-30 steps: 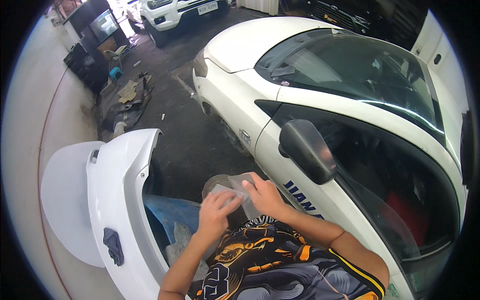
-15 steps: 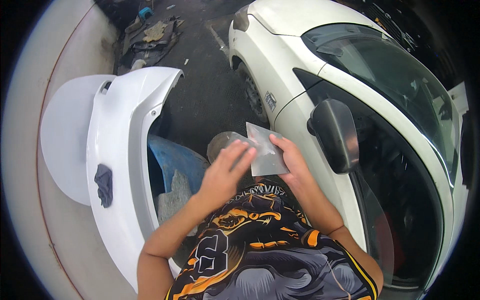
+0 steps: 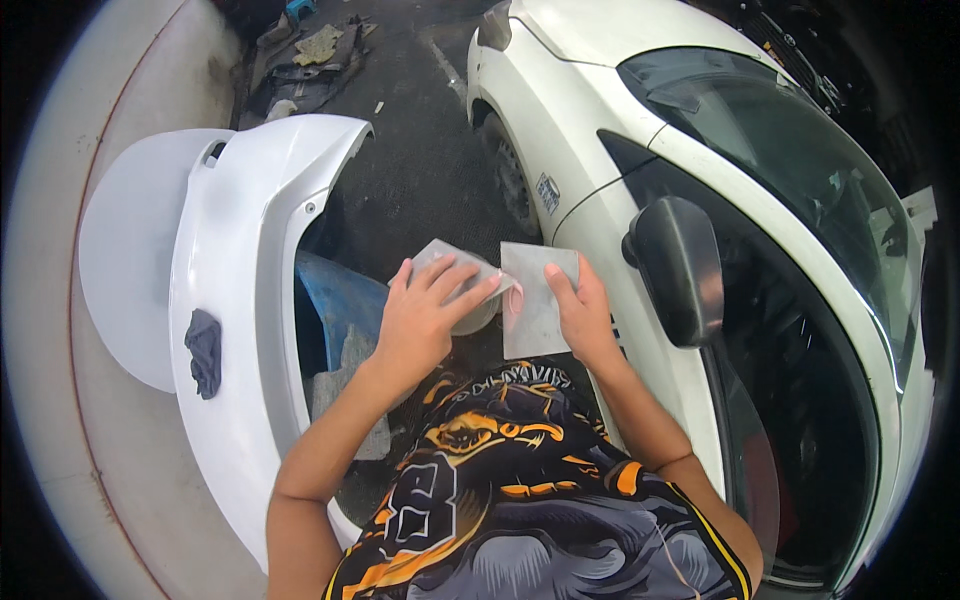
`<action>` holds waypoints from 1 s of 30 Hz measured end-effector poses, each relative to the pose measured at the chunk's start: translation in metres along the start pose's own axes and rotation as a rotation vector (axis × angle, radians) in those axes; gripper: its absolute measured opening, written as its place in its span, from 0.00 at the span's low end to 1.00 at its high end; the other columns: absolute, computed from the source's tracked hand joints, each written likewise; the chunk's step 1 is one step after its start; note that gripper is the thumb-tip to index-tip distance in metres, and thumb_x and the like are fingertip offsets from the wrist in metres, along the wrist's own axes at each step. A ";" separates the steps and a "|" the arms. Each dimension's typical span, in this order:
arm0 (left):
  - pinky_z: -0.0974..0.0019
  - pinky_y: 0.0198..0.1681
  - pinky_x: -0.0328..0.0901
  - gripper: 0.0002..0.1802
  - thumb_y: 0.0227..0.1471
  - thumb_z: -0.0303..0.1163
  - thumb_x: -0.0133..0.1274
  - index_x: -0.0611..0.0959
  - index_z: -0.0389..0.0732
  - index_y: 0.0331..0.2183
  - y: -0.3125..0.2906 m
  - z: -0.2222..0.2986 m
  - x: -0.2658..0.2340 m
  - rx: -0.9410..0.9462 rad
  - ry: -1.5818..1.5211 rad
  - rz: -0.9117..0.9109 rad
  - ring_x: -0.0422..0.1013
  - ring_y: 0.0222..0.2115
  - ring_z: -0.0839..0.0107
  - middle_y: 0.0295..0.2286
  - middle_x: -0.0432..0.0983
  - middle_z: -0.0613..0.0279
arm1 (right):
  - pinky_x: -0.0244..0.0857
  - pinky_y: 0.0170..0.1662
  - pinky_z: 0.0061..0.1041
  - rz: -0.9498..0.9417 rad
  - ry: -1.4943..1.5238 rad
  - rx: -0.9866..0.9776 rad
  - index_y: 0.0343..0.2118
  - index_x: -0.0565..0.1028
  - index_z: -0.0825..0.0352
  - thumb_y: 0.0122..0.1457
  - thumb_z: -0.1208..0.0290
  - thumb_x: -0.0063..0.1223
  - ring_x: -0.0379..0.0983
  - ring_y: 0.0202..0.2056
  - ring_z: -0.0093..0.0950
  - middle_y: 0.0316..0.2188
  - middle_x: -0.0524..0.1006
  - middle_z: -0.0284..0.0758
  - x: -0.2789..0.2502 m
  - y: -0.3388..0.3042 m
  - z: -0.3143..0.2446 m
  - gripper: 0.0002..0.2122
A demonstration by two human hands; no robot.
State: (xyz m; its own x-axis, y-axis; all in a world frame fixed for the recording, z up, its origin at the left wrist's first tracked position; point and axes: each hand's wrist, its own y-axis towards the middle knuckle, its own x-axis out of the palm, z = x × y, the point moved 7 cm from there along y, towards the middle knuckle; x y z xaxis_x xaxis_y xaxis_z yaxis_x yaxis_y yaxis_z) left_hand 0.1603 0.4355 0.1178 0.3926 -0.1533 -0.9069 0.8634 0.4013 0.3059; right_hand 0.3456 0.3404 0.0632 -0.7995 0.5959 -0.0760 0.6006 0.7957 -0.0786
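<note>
Between my fingers and thumb, my left hand [image 3: 420, 315] grips a thin, pale grey putty spreader [image 3: 440, 250], its fingers spread over the upper face. My right hand [image 3: 585, 310] holds a second flat grey rectangle, a putty plate [image 3: 532, 325], with the thumb pressed on top. A pinkish smear of paste [image 3: 514, 300] lies on the plate's left side. The spreader's right corner meets or nearly meets the plate's left edge there; contact is hard to tell. Part of the spreader is hidden under my left fingers.
A white car bumper [image 3: 240, 220] stands at the left with a dark grey cloth [image 3: 204, 352] on it. Close on the right is a white car [image 3: 590, 130] with a protruding black side mirror [image 3: 678, 270]. A blue drum-like object [image 3: 345, 300] sits behind the bumper.
My left hand has moved left and the spreader now shows plainly in it. The plate in my right hand has turned more upright, showing the pinkish smear.
</note>
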 end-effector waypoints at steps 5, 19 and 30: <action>0.30 0.59 0.58 0.40 0.44 0.18 0.54 0.80 0.60 0.58 0.001 0.001 0.010 0.104 0.026 -0.178 0.68 0.58 0.58 0.52 0.75 0.65 | 0.71 0.44 0.37 -0.035 -0.203 -0.071 0.48 0.73 0.72 0.71 0.65 0.48 0.82 0.40 0.44 0.35 0.82 0.51 0.005 -0.008 -0.009 0.14; 0.32 0.65 0.57 0.42 0.41 0.21 0.62 0.77 0.57 0.60 -0.023 0.028 -0.004 0.125 -0.238 -0.079 0.62 0.64 0.53 0.56 0.71 0.60 | 0.72 0.47 0.28 0.165 -0.016 -0.141 0.52 0.73 0.73 0.72 0.64 0.47 0.80 0.43 0.30 0.43 0.82 0.41 -0.018 0.013 -0.037 0.16; 0.32 0.61 0.63 0.37 0.45 0.19 0.55 0.79 0.51 0.59 -0.036 -0.007 0.000 0.041 -0.068 0.078 0.67 0.61 0.45 0.55 0.73 0.52 | 0.77 0.47 0.32 -0.117 0.656 0.619 0.52 0.74 0.72 0.69 0.65 0.50 0.82 0.40 0.33 0.43 0.81 0.42 0.037 -0.011 0.023 0.16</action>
State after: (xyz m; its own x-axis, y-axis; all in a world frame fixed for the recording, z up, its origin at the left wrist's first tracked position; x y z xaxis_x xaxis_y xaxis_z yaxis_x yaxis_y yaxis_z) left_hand 0.1272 0.4278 0.1050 0.4787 -0.1847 -0.8583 0.8410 0.3771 0.3879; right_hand 0.3103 0.3512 0.0384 -0.5894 0.6076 0.5324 0.2636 0.7676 -0.5842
